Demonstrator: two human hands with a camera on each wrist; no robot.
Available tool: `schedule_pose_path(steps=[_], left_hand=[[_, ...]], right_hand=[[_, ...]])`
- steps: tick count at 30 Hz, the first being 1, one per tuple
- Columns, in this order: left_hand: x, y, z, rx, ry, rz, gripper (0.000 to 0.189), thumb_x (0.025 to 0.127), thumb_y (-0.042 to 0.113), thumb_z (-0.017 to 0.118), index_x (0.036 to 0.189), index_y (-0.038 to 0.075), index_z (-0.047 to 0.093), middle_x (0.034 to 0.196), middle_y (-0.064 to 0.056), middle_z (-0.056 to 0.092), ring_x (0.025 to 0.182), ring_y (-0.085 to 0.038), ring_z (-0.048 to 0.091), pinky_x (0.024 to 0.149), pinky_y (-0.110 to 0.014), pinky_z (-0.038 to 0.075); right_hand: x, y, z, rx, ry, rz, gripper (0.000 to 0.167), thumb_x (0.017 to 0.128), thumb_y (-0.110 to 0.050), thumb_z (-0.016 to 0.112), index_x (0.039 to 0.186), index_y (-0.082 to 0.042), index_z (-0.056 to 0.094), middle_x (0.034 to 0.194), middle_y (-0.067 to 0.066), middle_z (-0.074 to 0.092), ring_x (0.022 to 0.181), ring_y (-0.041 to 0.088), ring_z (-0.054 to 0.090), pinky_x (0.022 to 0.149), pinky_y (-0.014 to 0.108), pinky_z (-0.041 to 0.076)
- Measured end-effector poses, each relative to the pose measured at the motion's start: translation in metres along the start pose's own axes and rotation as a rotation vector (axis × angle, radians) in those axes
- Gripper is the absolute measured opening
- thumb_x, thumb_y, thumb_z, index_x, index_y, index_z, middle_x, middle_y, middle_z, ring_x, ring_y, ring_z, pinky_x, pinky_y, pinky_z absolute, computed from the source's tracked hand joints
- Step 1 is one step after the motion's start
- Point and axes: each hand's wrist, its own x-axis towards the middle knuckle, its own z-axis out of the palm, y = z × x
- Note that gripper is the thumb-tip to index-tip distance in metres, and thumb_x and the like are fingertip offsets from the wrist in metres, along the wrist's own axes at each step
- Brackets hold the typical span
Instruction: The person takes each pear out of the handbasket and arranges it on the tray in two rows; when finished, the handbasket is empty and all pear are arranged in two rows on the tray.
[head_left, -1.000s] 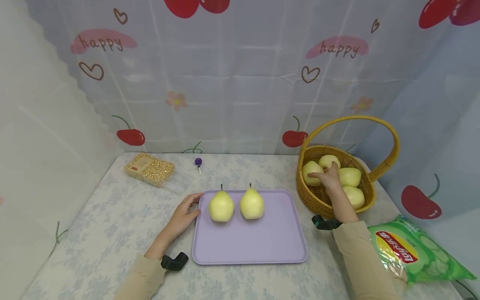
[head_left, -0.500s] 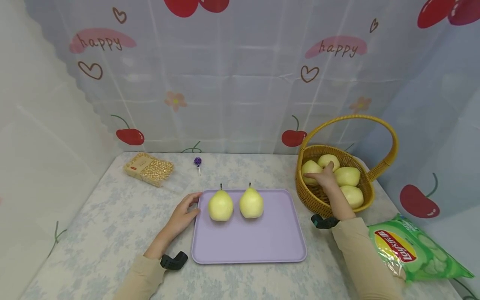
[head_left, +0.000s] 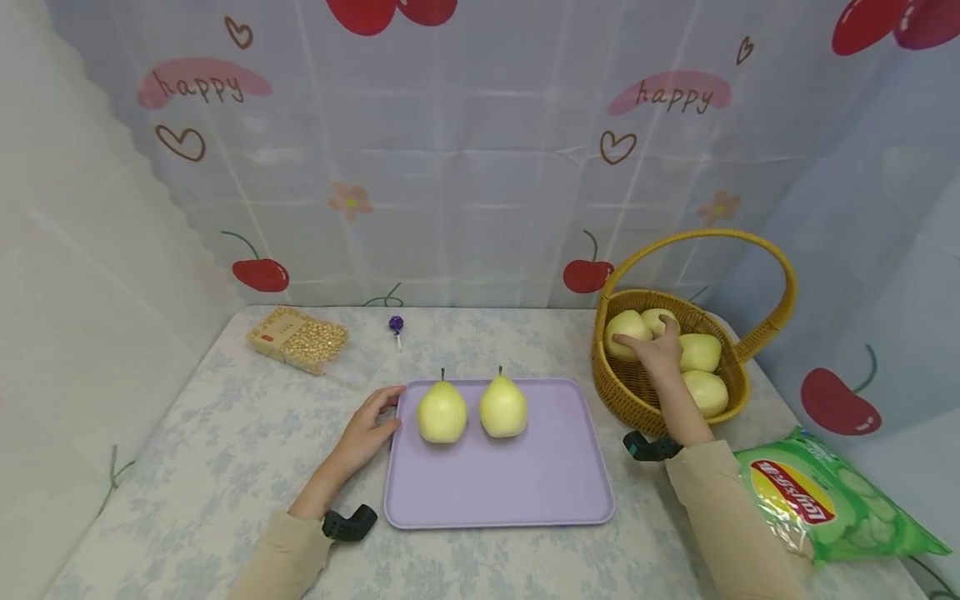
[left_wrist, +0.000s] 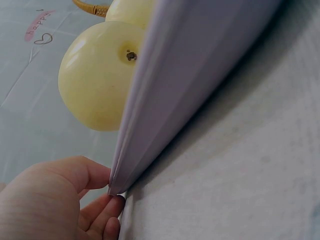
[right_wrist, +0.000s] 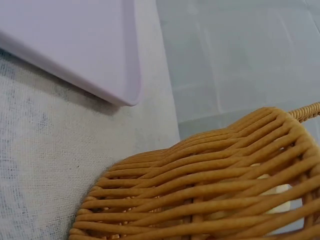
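Observation:
My left hand [head_left: 367,429] is at the left rim of a lilac tray [head_left: 502,492]. In the left wrist view its thumb and fingers pinch the tray's edge. Two pale yellow pears stand upright on the tray, a left pear [head_left: 442,412] and a right pear [head_left: 503,407]. My right hand [head_left: 662,358] reaches into a wicker basket [head_left: 626,404], thumb and fingers spread around the pear [head_left: 627,333] at the basket's left side. Several other pears lie there, one of them a front pear [head_left: 705,393]. The right wrist view shows basket wall [right_wrist: 200,185] but no hand.
A green bag of chips [head_left: 832,500] lies right of the right forearm. At the back left are a bag of yellow kernels [head_left: 300,337] and a purple lollipop [head_left: 396,323]. The basket's tall handle [head_left: 705,236] arches behind the right hand. A printed curtain [head_left: 465,167] hangs behind the table.
The pear at the right hand has shifted slightly up and to the right inside the basket. My left hand and the two pears on the tray stay put.

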Motion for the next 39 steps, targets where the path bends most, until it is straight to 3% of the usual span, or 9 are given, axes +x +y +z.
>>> schedule_pose_path(steps=[6, 10, 18, 24, 28, 32, 35, 39], left_hand=[[0.001, -0.003, 0.001, -0.003, -0.003, 0.015, 0.049, 0.092, 0.005, 0.055, 0.140, 0.009, 0.045, 0.139, -0.015, 0.048, 0.126, -0.032, 0.047, 0.107, -0.054, 0.036], [0.002, -0.003, 0.002, -0.002, -0.009, -0.005, 0.049, 0.092, 0.005, 0.054, 0.140, 0.009, 0.045, 0.140, -0.014, 0.047, 0.128, -0.033, 0.045, 0.108, -0.054, 0.034], [0.001, -0.002, 0.002, -0.011, -0.012, -0.023, 0.050, 0.092, 0.006, 0.053, 0.141, 0.009, 0.044, 0.142, -0.013, 0.046, 0.129, -0.032, 0.044, 0.109, -0.054, 0.034], [0.000, -0.006, 0.001, -0.013, -0.008, -0.023, 0.050, 0.092, 0.005, 0.054, 0.141, 0.009, 0.044, 0.141, -0.014, 0.046, 0.128, -0.032, 0.045, 0.108, -0.054, 0.034], [-0.001, -0.002, 0.001, -0.004, 0.002, -0.021, 0.049, 0.093, 0.004, 0.053, 0.140, 0.008, 0.044, 0.140, -0.015, 0.047, 0.128, -0.032, 0.045, 0.108, -0.054, 0.034], [-0.004, 0.016, -0.002, -0.016, -0.002, -0.016, 0.048, 0.092, 0.001, 0.052, 0.140, 0.001, 0.043, 0.140, -0.021, 0.046, 0.127, -0.037, 0.044, 0.107, -0.057, 0.033], [-0.007, 0.030, -0.005, -0.015, -0.015, -0.021, 0.049, 0.092, 0.000, 0.051, 0.140, -0.003, 0.042, 0.140, -0.024, 0.045, 0.127, -0.039, 0.044, 0.107, -0.057, 0.033], [-0.009, 0.037, -0.008, 0.002, -0.027, -0.034, 0.049, 0.092, 0.000, 0.051, 0.140, -0.003, 0.041, 0.140, -0.024, 0.044, 0.128, -0.039, 0.044, 0.108, -0.056, 0.034]], right_hand=[[-0.004, -0.004, -0.005, 0.012, 0.069, 0.005, 0.095, 0.081, -0.031, 0.072, 0.153, -0.010, 0.013, 0.144, 0.026, 0.036, 0.127, 0.035, 0.041, 0.095, 0.041, 0.041], [-0.009, -0.010, -0.008, 0.032, 0.090, -0.004, 0.094, 0.080, -0.035, 0.072, 0.152, -0.011, 0.015, 0.142, 0.024, 0.037, 0.124, 0.033, 0.042, 0.087, 0.034, 0.041], [-0.030, -0.026, -0.017, 0.041, 0.063, -0.044, 0.094, 0.082, -0.043, 0.067, 0.153, -0.017, 0.011, 0.146, 0.019, 0.030, 0.123, 0.025, 0.037, 0.081, 0.027, 0.039], [-0.058, -0.035, -0.016, -0.005, 0.038, -0.072, 0.092, 0.083, -0.043, 0.067, 0.152, -0.018, 0.012, 0.137, 0.018, 0.033, 0.104, 0.016, 0.040, 0.071, 0.021, 0.041], [-0.076, -0.043, -0.012, 0.004, -0.023, -0.085, 0.091, 0.083, -0.039, 0.069, 0.152, -0.017, 0.014, 0.130, 0.014, 0.036, 0.097, 0.013, 0.040, 0.068, 0.016, 0.043], [-0.090, -0.050, -0.004, 0.018, -0.132, -0.099, 0.088, 0.085, -0.034, 0.069, 0.152, -0.016, 0.015, 0.126, 0.014, 0.038, 0.099, 0.014, 0.043, 0.070, 0.014, 0.045], [-0.098, -0.050, 0.005, 0.019, -0.202, -0.109, 0.088, 0.085, -0.031, 0.069, 0.152, -0.015, 0.015, 0.130, 0.018, 0.038, 0.102, 0.018, 0.045, 0.072, 0.016, 0.046], [-0.105, -0.043, 0.018, 0.008, -0.256, -0.108, 0.088, 0.084, -0.030, 0.070, 0.152, -0.015, 0.016, 0.133, 0.019, 0.038, 0.104, 0.021, 0.047, 0.072, 0.019, 0.047]])
